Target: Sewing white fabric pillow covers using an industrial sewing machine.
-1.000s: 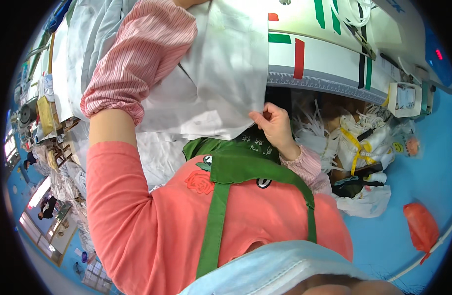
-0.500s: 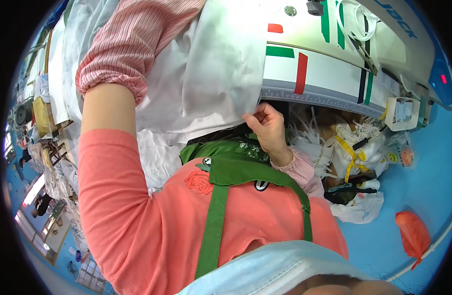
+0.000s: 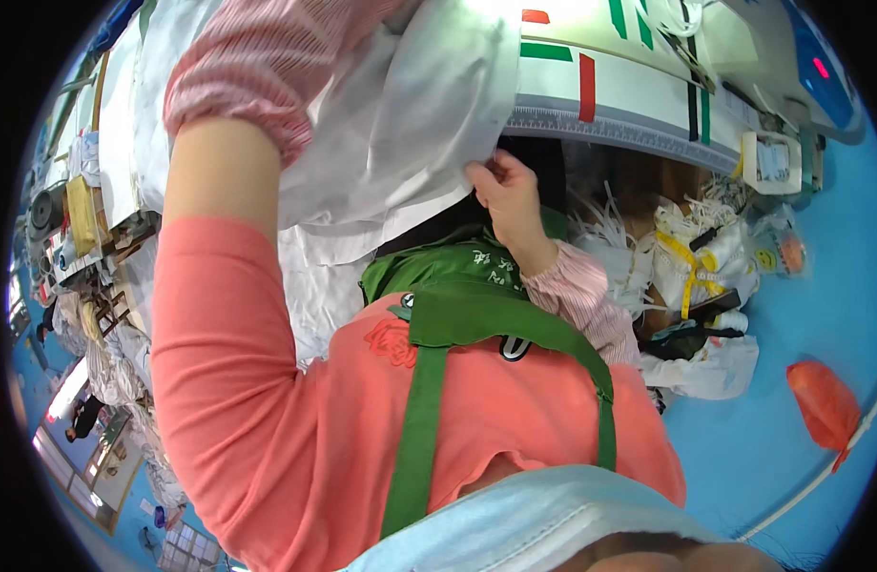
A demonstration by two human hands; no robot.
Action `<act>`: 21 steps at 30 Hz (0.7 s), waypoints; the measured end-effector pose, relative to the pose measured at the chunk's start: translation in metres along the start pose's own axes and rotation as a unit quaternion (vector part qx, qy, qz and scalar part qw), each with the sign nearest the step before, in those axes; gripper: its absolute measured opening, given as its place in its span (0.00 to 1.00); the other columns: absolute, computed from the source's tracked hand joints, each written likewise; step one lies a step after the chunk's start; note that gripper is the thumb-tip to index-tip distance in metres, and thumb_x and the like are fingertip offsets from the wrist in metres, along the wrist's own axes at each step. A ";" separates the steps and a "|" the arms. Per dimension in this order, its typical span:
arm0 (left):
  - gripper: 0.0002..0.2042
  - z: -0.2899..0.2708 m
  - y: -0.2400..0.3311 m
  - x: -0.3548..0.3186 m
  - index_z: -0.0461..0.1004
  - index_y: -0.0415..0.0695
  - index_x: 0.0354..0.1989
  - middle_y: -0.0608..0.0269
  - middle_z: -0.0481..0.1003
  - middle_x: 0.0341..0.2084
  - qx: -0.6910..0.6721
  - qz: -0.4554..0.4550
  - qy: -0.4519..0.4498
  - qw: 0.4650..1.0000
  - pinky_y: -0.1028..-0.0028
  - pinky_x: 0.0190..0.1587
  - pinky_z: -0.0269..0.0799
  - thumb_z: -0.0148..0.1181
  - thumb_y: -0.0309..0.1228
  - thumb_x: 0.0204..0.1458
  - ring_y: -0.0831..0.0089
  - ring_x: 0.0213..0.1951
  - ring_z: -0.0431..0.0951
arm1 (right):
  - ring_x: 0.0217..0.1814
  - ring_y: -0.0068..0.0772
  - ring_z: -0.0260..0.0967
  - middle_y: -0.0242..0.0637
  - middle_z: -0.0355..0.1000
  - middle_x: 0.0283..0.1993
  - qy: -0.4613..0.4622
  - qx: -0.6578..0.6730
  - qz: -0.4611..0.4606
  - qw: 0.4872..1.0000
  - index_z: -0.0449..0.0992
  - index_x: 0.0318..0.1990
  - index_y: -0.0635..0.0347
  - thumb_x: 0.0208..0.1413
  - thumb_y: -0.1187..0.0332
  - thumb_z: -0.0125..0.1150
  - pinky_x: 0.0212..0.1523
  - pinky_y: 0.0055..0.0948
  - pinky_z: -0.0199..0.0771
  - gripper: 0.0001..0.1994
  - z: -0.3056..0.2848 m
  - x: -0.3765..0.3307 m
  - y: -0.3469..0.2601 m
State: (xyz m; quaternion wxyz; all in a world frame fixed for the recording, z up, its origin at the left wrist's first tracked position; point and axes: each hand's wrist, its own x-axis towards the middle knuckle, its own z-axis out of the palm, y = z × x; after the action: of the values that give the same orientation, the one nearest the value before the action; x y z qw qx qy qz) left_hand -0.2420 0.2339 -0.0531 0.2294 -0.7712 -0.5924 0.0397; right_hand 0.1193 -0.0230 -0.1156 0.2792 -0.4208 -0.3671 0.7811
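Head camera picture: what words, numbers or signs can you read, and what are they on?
I won't copy words or numbers, but here's where they are:
Green cloth apron: small, tilted white lettering.
Grey ruler strip edging the white table: numbers too small to read.
Blue machine panel: red glowing display, too blurred to read.
Yellow measuring tape: markings too small to read.

Left hand: I can't see it; my arm in its stripy sleeve (image 3: pixel 243 71) goes off the top.
Right hand (image 3: pixel 507 191): my bent fingers hide the bit of white cloth (image 3: pixel 414 143) they pinch.
Cloth: the top edge cuts it.
Ruler (image 3: pixel 615 131): my cloth hides its left end.
Machine (image 3: pixel 755 48): cut off up top; its red light (image 3: pixel 821 68) is blurry.
Far-off person (image 3: pixel 85 418): too tiny to make out.
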 end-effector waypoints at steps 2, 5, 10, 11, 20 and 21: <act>0.07 -0.023 0.025 -0.016 0.79 0.42 0.27 0.53 0.77 0.27 -0.159 -0.047 -0.015 0.986 0.58 0.38 0.72 0.56 0.30 0.49 0.54 0.33 0.77 | 0.21 0.10 0.52 0.19 0.64 0.22 -0.038 -0.068 0.030 0.997 0.80 0.35 0.63 0.59 0.71 0.63 0.21 0.19 0.47 0.05 -0.001 0.001 0.015; 0.08 -0.082 0.102 -0.049 0.79 0.43 0.26 0.55 0.77 0.27 -0.202 0.049 -0.057 0.976 0.58 0.42 0.73 0.58 0.34 0.51 0.54 0.36 0.78 | 0.21 0.10 0.52 0.20 0.63 0.21 -0.064 -0.120 0.027 0.990 0.79 0.35 0.63 0.60 0.69 0.62 0.21 0.19 0.47 0.07 -0.017 -0.004 0.038; 0.11 -0.113 0.155 -0.112 0.76 0.41 0.39 0.54 0.76 0.39 -0.280 0.045 0.007 0.959 0.59 0.50 0.70 0.59 0.35 0.54 0.56 0.44 0.75 | 0.22 0.11 0.56 0.22 0.65 0.23 -0.160 -0.107 0.068 0.979 0.77 0.36 0.63 0.64 0.69 0.58 0.22 0.18 0.52 0.07 -0.043 -0.050 0.005; 0.12 -0.113 0.158 -0.113 0.75 0.41 0.42 0.53 0.75 0.42 -0.308 0.035 0.051 0.949 0.59 0.50 0.69 0.59 0.35 0.54 0.55 0.46 0.75 | 0.23 0.12 0.58 0.23 0.66 0.26 -0.146 -0.020 0.104 0.984 0.76 0.38 0.62 0.65 0.69 0.57 0.23 0.17 0.55 0.06 -0.042 -0.060 -0.007; 0.13 -0.100 0.139 -0.093 0.78 0.42 0.44 0.52 0.76 0.44 -0.344 0.028 0.058 0.937 0.59 0.50 0.70 0.61 0.34 0.53 0.55 0.47 0.74 | 0.25 0.12 0.60 0.24 0.67 0.28 -0.126 -0.004 0.096 0.987 0.75 0.39 0.62 0.66 0.70 0.55 0.24 0.15 0.59 0.06 -0.062 -0.036 -0.007; 0.12 -0.097 0.134 -0.091 0.79 0.42 0.42 0.52 0.76 0.44 -0.345 0.022 0.050 0.937 0.59 0.50 0.69 0.61 0.35 0.53 0.55 0.47 0.74 | 0.24 0.12 0.59 0.24 0.66 0.27 -0.137 -0.006 0.087 0.987 0.75 0.39 0.62 0.66 0.69 0.56 0.23 0.15 0.57 0.06 -0.061 -0.031 -0.008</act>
State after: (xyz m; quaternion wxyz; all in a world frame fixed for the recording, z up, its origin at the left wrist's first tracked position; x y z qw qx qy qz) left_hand -0.1164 0.0938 -0.0399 -0.0218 -0.8170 -0.5401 -0.2005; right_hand 0.1886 -0.0210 -0.1177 0.1543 -0.3423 -0.3687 0.8503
